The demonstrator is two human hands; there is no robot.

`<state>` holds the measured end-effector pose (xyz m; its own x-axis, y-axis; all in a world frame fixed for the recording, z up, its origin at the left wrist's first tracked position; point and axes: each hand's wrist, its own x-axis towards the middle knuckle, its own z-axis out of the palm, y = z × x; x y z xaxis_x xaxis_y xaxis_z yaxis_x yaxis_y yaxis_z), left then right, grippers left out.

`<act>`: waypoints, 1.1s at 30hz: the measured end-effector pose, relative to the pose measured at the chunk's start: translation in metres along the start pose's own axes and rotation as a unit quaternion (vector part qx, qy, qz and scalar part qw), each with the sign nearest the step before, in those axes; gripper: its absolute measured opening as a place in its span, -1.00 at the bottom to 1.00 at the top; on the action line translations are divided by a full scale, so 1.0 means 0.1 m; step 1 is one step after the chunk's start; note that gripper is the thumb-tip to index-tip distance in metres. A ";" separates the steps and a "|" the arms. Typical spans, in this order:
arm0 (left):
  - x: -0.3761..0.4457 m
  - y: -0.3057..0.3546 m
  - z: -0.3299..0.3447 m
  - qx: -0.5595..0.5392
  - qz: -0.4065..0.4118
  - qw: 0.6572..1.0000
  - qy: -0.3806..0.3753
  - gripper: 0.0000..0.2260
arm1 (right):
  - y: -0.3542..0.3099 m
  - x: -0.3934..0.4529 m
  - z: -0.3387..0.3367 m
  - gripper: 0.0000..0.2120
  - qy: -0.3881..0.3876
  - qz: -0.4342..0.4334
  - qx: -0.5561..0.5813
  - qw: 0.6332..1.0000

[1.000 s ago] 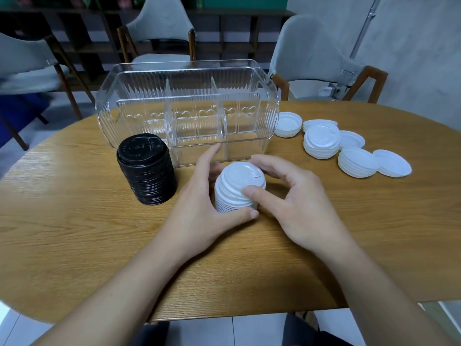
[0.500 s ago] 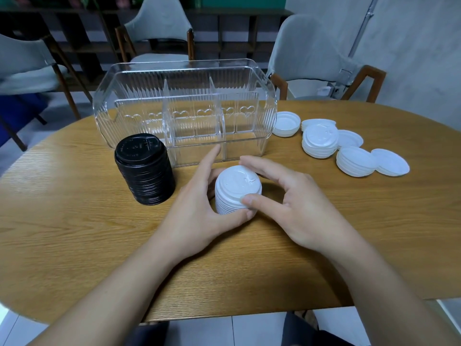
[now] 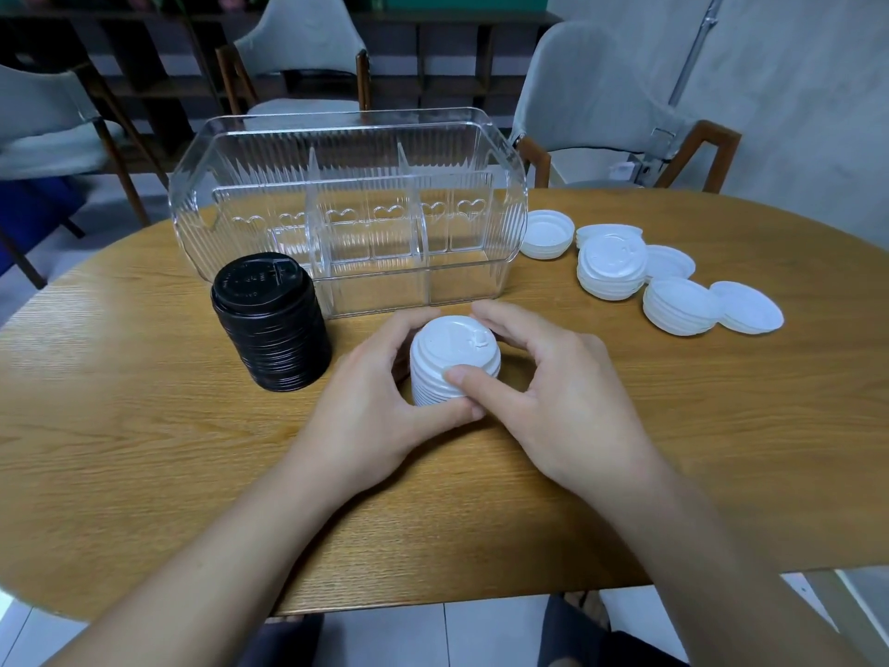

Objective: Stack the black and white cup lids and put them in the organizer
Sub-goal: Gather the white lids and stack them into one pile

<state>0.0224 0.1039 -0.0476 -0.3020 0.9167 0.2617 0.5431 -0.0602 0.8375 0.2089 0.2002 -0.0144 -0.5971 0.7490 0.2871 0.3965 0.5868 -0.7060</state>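
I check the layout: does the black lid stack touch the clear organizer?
Cannot tell. In the head view the black lid stack overlaps the organizer front wall, hiding any gap.

White lid stack, black lid stack, clear ribbed organizer w/ heart pattern, wood-grain table.

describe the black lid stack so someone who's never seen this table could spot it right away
Start at the clear ribbed organizer at the back of the round wooden table. Just in front of its left end stands the stack of black cup lids, upright on the tabletop. It is the only dark thing there: the stack of white lids held between both hands sits to its right, and every other lid is white.
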 end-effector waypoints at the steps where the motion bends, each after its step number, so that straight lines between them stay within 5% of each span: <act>1: 0.00 0.00 0.00 0.004 0.003 1.000 0.002 -0.21 | 0.02 0.01 -0.01 -0.44 -0.008 0.003 0.015 1.000; 7: 0.02 0.01 -0.01 -0.020 -0.017 1.000 -0.011 -0.16 | 0.14 0.07 -0.09 -0.41 -0.065 0.003 0.084 0.994; 13: 0.03 -0.03 -0.03 -0.023 -0.017 0.999 -0.037 0.02 | 0.16 0.07 -0.18 -0.38 -0.141 -0.016 0.014 0.990; 19: 0.02 -0.04 -0.03 -0.024 -0.017 0.998 -0.055 0.13 | 0.13 0.06 -0.04 -0.40 -0.071 -0.019 0.051 0.996; 27: 0.05 -0.06 -0.05 -0.035 -0.019 0.996 -0.084 0.15 | 0.12 0.12 -0.17 -0.41 -0.151 -0.048 0.024 0.987; 33: 0.06 -0.09 -0.03 -0.056 -0.025 0.995 -0.080 0.20 | 0.05 0.08 -0.07 -0.37 -0.095 -0.053 -0.026 0.994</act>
<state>0.0135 0.1085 -0.0519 -0.1940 0.9701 0.1459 0.4374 -0.0476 0.8980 0.2111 0.2116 -0.0110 -0.7563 0.6133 0.2279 0.3570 0.6787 -0.6418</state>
